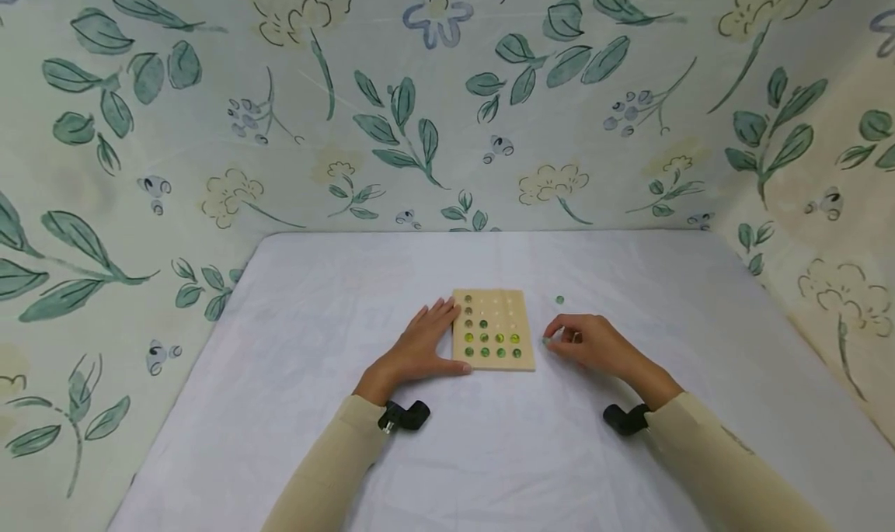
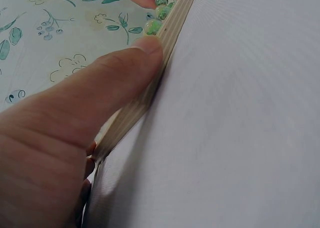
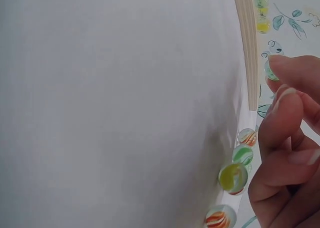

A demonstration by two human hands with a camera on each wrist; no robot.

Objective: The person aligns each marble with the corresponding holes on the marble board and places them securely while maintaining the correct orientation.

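A pale wooden board [image 1: 495, 365] with rows of round hollows lies flat on the white cloth. Green, yellow-green and brownish glass marbles [image 1: 485, 352] fill its left column and two front rows, plus one hollow further in. My left hand [image 1: 419, 349] rests at the board's left side, fingers extended along that edge, thumb touching the front edge. Just right of the board, my right hand [image 1: 590, 345] pinches a clear green marble [image 3: 272, 70] between thumb and index finger; its other fingers are curled. The right wrist view shows this marble held above the board's edge level.
A loose green marble [image 1: 559, 300] lies beyond my right hand. Several more loose marbles, one yellow [image 3: 233, 178] and one orange-striped [image 3: 220, 218], appear in the right wrist view; the hand hides them from the head view. Floral fabric [image 1: 447, 113] hangs behind the table.
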